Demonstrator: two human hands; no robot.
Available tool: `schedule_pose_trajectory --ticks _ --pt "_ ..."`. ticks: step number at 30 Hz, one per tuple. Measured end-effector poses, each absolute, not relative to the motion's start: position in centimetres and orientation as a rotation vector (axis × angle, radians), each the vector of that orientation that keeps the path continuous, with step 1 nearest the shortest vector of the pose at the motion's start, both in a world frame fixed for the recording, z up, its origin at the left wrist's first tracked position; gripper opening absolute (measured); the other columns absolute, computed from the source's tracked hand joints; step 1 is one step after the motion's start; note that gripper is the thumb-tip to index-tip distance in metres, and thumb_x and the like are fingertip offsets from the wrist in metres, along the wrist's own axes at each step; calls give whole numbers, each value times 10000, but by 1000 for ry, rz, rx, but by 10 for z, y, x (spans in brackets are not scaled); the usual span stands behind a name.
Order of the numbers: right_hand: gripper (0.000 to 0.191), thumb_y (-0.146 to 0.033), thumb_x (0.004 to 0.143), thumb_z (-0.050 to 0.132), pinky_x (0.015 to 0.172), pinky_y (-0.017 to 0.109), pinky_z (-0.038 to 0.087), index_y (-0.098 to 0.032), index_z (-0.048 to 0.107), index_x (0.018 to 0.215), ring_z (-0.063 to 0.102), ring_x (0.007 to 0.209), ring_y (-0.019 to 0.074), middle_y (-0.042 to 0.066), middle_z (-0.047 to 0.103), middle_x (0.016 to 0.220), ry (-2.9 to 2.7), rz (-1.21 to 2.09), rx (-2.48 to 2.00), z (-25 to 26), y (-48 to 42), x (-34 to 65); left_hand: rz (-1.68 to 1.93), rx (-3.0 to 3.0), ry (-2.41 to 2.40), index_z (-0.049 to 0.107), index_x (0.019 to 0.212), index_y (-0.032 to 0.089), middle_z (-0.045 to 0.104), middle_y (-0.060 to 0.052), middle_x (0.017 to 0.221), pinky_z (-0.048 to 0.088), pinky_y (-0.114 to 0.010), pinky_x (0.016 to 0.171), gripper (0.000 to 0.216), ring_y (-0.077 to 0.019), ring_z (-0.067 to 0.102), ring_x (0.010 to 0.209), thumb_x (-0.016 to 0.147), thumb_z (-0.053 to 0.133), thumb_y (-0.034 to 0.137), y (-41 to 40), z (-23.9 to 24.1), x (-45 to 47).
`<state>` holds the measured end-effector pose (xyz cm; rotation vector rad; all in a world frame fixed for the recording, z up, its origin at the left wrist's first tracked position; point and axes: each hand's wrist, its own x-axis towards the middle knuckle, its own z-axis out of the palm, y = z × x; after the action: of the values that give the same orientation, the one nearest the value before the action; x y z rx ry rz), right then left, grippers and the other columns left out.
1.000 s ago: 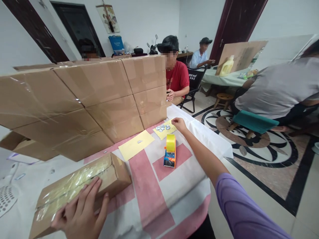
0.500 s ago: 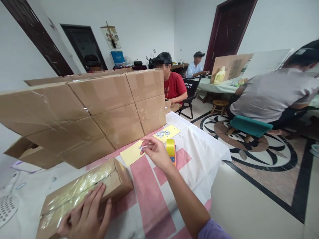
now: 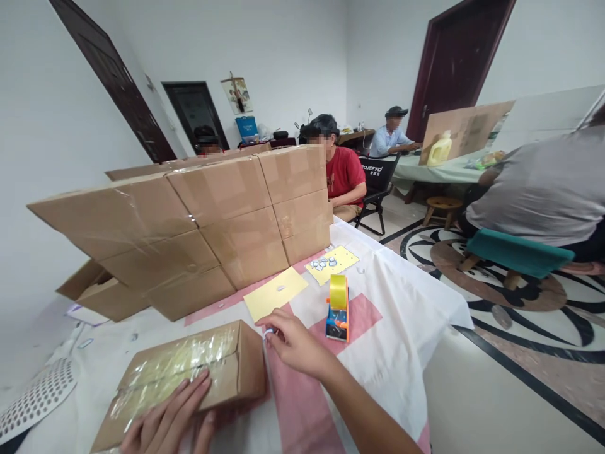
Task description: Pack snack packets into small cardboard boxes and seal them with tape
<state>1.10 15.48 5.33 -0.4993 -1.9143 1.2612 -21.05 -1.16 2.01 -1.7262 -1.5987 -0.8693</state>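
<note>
A sealed cardboard box [image 3: 236, 369] lies in front of me, its top covered with shiny clear tape. My left hand [image 3: 165, 416] rests on it, fingers stretched out over the top and thumb by the near side. To the right of the box, my right hand [image 3: 290, 340] pinches a small white-and-blue piece [image 3: 269, 331], too small to name surely. Just beyond that hand is a plain yellow sheet [image 3: 265, 299] with a small pale bit on it. A second yellow sheet [image 3: 347, 257] carries several small pale pieces. An orange-and-blue tape dispenser [image 3: 337, 309] with yellowish tape stands to the right.
A wall of stacked cardboard boxes [image 3: 246, 233] runs along the table's far side, with an open box [image 3: 108, 296] at its left. A perforated white seat [image 3: 42, 397] is at lower left. The cloth-covered table ends at right [image 3: 444, 309]. Several people sit beyond.
My right hand has drawn back from the plain yellow sheet toward the box, still pinching the small piece. My left hand stays on the box. The view has shifted left and upward.
</note>
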Motion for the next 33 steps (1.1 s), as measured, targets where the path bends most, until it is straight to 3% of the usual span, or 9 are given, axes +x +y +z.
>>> schedule_pose_trajectory --ticks 7,11,24,28,30,33 --pt "393 -77 847 531 732 262 493 -254 573 1196 622 806 149 8 625 958 -1775 1417 -460 35 155 -2 -896 -1658 -1743 691 1155 291 777 -60 1150 295 -479 1056 287 -287 676 1046 887 595 330 -7 25 -202" --pt "384 -81 840 514 775 271 487 -248 559 1183 629 860 163 1 621 943 -1801 1351 -492 31 155 -11 -910 -1642 -1841 698 1143 279 773 -66 1165 292 -481 1062 275 -291 661 1104 897 594 346 -12 25 -197" --pt "374 -35 784 539 694 259 466 -244 550 1094 583 721 146 -27 598 876 -1863 1451 -573 19 143 -24 -895 -1631 -1894 696 1123 260 770 -76 1172 310 -506 1022 277 -297 655 1123 924 551 386 -12 31 -190" --pt "384 -69 796 570 695 275 477 -233 532 1141 586 711 140 4 605 989 -1858 1402 -630 18 142 -25 -900 -1634 -1867 688 1145 252 767 -85 1180 315 -508 1020 271 -295 653 1129 928 558 350 -12 32 -188" --pt "305 -124 790 646 699 287 476 -218 555 1066 579 698 142 12 614 990 -1842 1334 -759 18 141 -25 -908 -1650 -1829 682 1164 252 765 -84 1188 314 -498 1018 275 -290 652 1123 922 572 319 -11 33 -188" --pt "123 -195 795 709 641 272 442 -206 587 802 562 645 147 -18 619 770 -1859 1319 -895 16 139 -25 -924 -1662 -1790 684 1167 252 766 -80 1188 306 -482 1018 277 -287 655 1103 912 589 304 -10 32 -190"
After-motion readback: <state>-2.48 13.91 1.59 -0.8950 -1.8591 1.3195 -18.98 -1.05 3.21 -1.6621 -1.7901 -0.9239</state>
